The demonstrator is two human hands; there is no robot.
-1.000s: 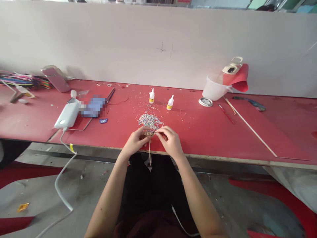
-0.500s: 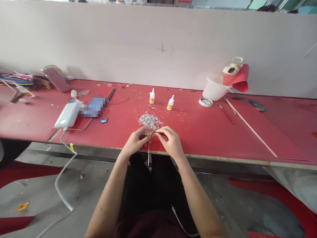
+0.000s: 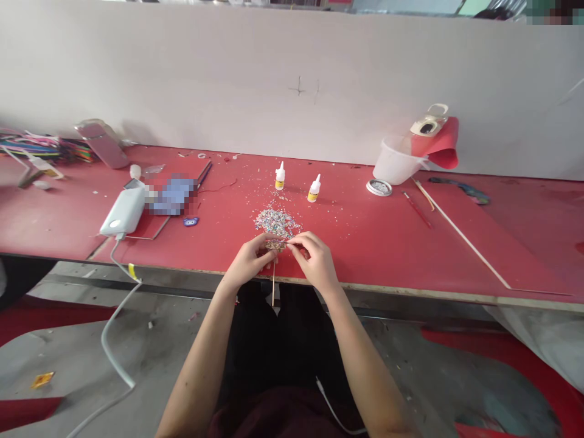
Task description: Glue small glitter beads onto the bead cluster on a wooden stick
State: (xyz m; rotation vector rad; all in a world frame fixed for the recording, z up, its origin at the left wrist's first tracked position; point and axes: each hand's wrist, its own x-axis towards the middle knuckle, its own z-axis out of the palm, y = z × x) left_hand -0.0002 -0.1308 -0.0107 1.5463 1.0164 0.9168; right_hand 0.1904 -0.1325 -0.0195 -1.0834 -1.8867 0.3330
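At the centre of the frame, over the near edge of the bench [image 3: 374,243], the left hand [image 3: 250,258] grips a small gold-toned piece [image 3: 275,246]; the right hand [image 3: 314,260] is bent inward, thumb and forefinger at its right side. The piece looks finely patterned, a thin stick [image 3: 274,283] extending downward beneath it. Its edges are partly covered; whether the right hand grasps anything cannot be determined.
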